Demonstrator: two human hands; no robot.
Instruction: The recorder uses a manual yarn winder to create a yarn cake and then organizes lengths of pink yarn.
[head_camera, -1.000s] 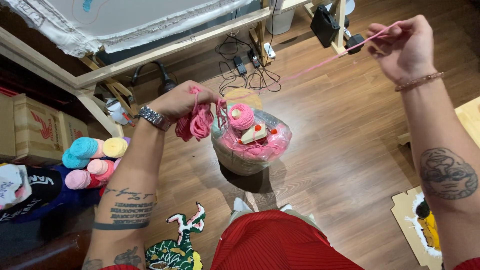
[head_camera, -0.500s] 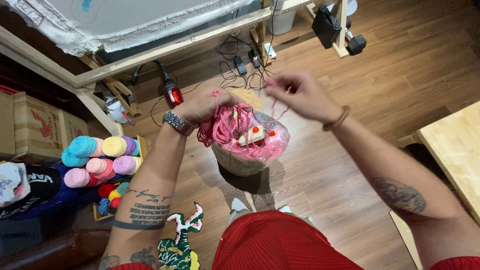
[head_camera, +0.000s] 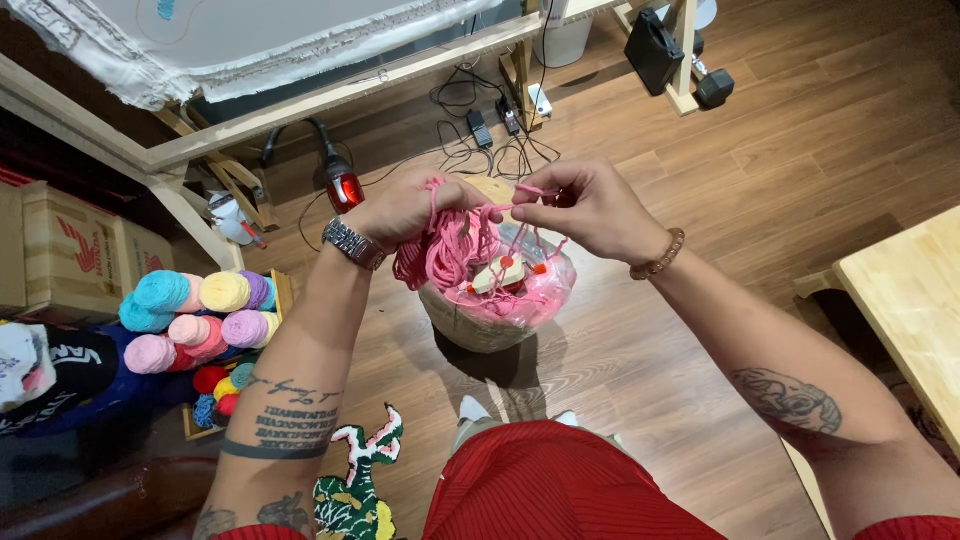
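Note:
My left hand (head_camera: 405, 208), with a metal watch on the wrist, grips a loose bundle of pink yarn (head_camera: 445, 250) that hangs in loops from its fingers. My right hand (head_camera: 585, 205), with a bead bracelet on the wrist, pinches a strand of the same pink yarn right next to the left hand. Both hands hover above a clear plastic bag (head_camera: 545, 290) full of pink yarn, which sits in a round basket (head_camera: 470, 325) on the wooden floor. A small pale object with red dots lies on top of the yarn in the bag.
Pastel yarn skeins (head_camera: 195, 315) are stacked at the left beside a cardboard box (head_camera: 70, 255). A wooden frame with white cloth (head_camera: 260, 45) stands ahead, with cables and a red-lit tool (head_camera: 343, 188) under it. A light wooden table (head_camera: 915, 300) is at the right.
My right hand came down from far up at the right to meet my left hand above the basket. The long strand it held stretched out has shortened and the yarn bundle hangs looser.

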